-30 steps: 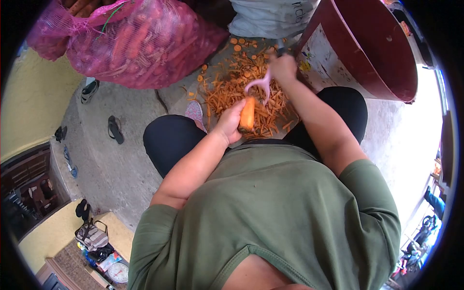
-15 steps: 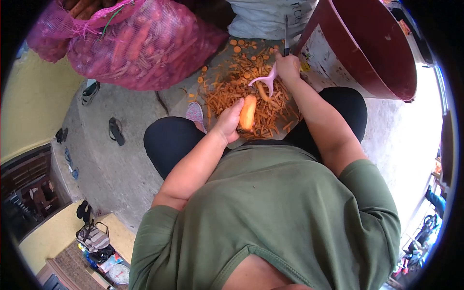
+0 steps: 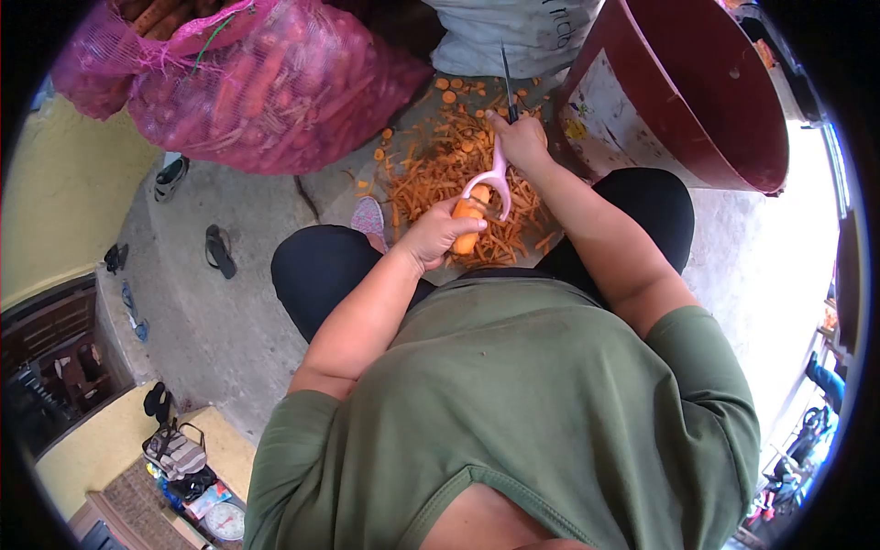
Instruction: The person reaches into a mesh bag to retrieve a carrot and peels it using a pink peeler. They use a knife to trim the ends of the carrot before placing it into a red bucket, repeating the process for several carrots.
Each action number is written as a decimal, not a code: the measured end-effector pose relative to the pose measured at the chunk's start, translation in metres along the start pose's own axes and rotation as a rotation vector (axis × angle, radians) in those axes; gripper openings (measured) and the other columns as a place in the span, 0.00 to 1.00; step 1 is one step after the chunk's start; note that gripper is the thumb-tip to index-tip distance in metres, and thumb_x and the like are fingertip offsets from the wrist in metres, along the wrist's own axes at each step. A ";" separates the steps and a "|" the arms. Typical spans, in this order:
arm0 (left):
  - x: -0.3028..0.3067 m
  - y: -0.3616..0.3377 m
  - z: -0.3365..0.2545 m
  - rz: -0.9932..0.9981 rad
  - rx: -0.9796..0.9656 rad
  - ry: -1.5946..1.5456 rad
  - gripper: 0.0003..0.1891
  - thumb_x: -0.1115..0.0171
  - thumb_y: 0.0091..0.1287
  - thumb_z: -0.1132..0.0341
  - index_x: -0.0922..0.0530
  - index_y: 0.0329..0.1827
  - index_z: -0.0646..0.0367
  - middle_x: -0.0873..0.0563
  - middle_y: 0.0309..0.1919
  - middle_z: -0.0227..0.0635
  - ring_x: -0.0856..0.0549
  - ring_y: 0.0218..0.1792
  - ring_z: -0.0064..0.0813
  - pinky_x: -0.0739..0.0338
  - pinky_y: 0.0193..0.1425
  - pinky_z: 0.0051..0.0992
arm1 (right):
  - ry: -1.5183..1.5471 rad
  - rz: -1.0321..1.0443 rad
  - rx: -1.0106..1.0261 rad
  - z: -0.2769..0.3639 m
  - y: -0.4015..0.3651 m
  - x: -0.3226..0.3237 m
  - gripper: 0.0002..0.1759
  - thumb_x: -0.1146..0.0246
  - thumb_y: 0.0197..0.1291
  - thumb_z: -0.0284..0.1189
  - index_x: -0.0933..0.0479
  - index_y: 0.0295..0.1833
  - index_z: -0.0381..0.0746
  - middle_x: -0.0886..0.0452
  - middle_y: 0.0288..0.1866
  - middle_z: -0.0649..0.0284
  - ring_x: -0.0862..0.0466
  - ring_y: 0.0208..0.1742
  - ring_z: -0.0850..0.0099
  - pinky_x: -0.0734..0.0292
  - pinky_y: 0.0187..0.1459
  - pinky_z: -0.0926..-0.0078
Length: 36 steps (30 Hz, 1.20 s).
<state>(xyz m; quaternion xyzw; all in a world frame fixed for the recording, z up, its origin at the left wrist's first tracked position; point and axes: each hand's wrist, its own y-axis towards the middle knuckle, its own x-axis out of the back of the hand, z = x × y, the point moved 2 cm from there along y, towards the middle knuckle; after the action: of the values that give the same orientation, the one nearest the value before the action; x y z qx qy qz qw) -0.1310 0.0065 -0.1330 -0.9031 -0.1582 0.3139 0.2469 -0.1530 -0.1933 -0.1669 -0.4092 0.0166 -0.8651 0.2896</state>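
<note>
My left hand (image 3: pixel 435 235) is closed around a thick orange carrot (image 3: pixel 466 242), its thumb laid across the carrot's side. A pink Y-shaped peeler (image 3: pixel 499 170) is in my right hand (image 3: pixel 521 142), and its forked head lies over the carrot's upper end. The same right hand also grips a knife (image 3: pixel 511 92), whose dark blade points up and away from me. Beneath both hands a heap of carrot peelings (image 3: pixel 431 188) covers the ground between my legs, with cut carrot rounds (image 3: pixel 448 95) at its far edge.
A pink mesh sack (image 3: pixel 266 92) full of carrots stands at the far left. Beyond the peelings is a white sack (image 3: pixel 495 41). A large dark red tub (image 3: pixel 632 101) leans at the right, near my knee. Sandals (image 3: pixel 220 251) lie on the concrete floor (image 3: pixel 197 312) to the left.
My right hand has brought the peeler down and left onto the carrot, and the knife has swung left with it. The left thumb now lies across the carrot.
</note>
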 end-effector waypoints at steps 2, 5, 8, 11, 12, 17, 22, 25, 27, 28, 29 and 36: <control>-0.001 0.000 0.002 0.028 -0.041 0.081 0.14 0.40 0.52 0.68 0.30 0.41 0.58 0.26 0.31 0.30 0.25 0.32 0.21 0.27 0.31 0.23 | -0.017 -0.060 -0.066 -0.001 0.004 0.013 0.28 0.45 0.48 0.51 0.24 0.34 0.33 0.23 0.33 0.46 0.23 0.38 0.53 0.29 0.40 0.67; 0.005 -0.003 -0.006 -0.083 -0.134 0.315 0.17 0.38 0.49 0.69 0.30 0.43 0.60 0.25 0.33 0.31 0.25 0.33 0.23 0.29 0.36 0.24 | -0.066 0.125 0.028 -0.038 0.036 -0.004 0.26 0.44 0.48 0.49 0.23 0.29 0.33 0.22 0.28 0.49 0.21 0.32 0.54 0.28 0.36 0.67; 0.037 0.009 -0.002 -0.387 -0.206 0.783 0.23 0.36 0.44 0.66 0.30 0.45 0.62 0.22 0.35 0.39 0.23 0.36 0.31 0.29 0.42 0.27 | -0.344 0.545 0.308 -0.022 0.004 -0.020 0.26 0.43 0.47 0.49 0.24 0.28 0.32 0.22 0.27 0.48 0.21 0.32 0.55 0.28 0.36 0.67; 0.053 0.013 -0.011 -0.619 -0.134 1.036 0.24 0.36 0.41 0.64 0.30 0.44 0.60 0.21 0.34 0.44 0.21 0.37 0.37 0.28 0.41 0.30 | -0.446 0.845 0.345 0.021 -0.065 -0.002 0.28 0.43 0.47 0.50 0.25 0.27 0.30 0.23 0.26 0.47 0.22 0.32 0.56 0.28 0.37 0.66; 0.054 0.013 -0.013 -0.658 -0.169 1.048 0.25 0.36 0.40 0.62 0.29 0.43 0.60 0.21 0.34 0.46 0.22 0.39 0.42 0.28 0.41 0.33 | -0.432 0.871 0.347 0.019 -0.069 -0.004 0.28 0.44 0.47 0.50 0.25 0.27 0.30 0.23 0.26 0.47 0.22 0.32 0.57 0.28 0.37 0.66; 0.051 0.011 -0.016 -0.694 -0.219 1.096 0.23 0.37 0.41 0.63 0.28 0.42 0.60 0.21 0.34 0.46 0.22 0.38 0.44 0.28 0.41 0.35 | -0.403 0.929 0.329 0.022 -0.073 0.003 0.28 0.44 0.48 0.49 0.26 0.29 0.28 0.23 0.29 0.46 0.22 0.32 0.58 0.29 0.38 0.65; 0.043 0.009 -0.021 -0.667 -0.149 1.175 0.20 0.36 0.41 0.63 0.27 0.38 0.61 0.20 0.32 0.47 0.22 0.37 0.45 0.28 0.41 0.35 | -0.465 0.949 0.353 0.019 -0.074 0.006 0.27 0.45 0.49 0.47 0.26 0.31 0.28 0.24 0.30 0.46 0.22 0.34 0.57 0.29 0.38 0.65; 0.039 0.008 -0.021 -0.682 -0.133 1.215 0.19 0.36 0.42 0.63 0.27 0.37 0.61 0.20 0.32 0.47 0.22 0.37 0.44 0.28 0.41 0.35 | -0.490 0.959 0.362 0.020 -0.077 0.005 0.29 0.46 0.49 0.49 0.27 0.30 0.28 0.24 0.28 0.46 0.22 0.32 0.56 0.29 0.37 0.64; 0.034 0.007 -0.022 -0.670 -0.069 1.303 0.19 0.36 0.42 0.63 0.27 0.37 0.62 0.20 0.32 0.47 0.22 0.36 0.44 0.28 0.41 0.36 | -0.495 0.988 0.379 0.019 -0.078 0.001 0.28 0.47 0.50 0.48 0.27 0.31 0.29 0.24 0.27 0.47 0.23 0.31 0.56 0.30 0.36 0.63; 0.033 0.008 -0.018 -0.669 -0.068 1.321 0.19 0.36 0.42 0.63 0.27 0.37 0.61 0.20 0.32 0.47 0.22 0.36 0.45 0.28 0.41 0.36 | -0.486 1.016 0.389 0.013 -0.078 -0.007 0.26 0.48 0.51 0.46 0.27 0.32 0.29 0.24 0.26 0.47 0.23 0.31 0.57 0.30 0.35 0.63; 0.033 0.010 -0.012 -0.667 -0.069 1.339 0.19 0.36 0.42 0.63 0.27 0.37 0.61 0.20 0.32 0.46 0.22 0.36 0.45 0.28 0.41 0.36 | -0.477 1.042 0.400 0.007 -0.076 -0.015 0.24 0.49 0.52 0.45 0.27 0.33 0.30 0.24 0.25 0.48 0.23 0.31 0.57 0.30 0.35 0.63; 0.026 0.012 0.000 -0.612 -0.297 1.403 0.18 0.36 0.40 0.64 0.28 0.32 0.63 0.22 0.30 0.48 0.23 0.35 0.46 0.28 0.38 0.36 | -0.513 1.127 0.731 -0.039 -0.055 -0.069 0.14 0.53 0.53 0.33 0.26 0.33 0.36 0.25 0.24 0.50 0.23 0.30 0.55 0.30 0.32 0.62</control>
<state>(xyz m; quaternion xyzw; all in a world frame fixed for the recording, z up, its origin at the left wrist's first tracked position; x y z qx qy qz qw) -0.1092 0.0079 -0.1524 -0.8302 -0.2476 -0.4372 0.2414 -0.1732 -0.1201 -0.2265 -0.4058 -0.1343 -0.4109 0.8053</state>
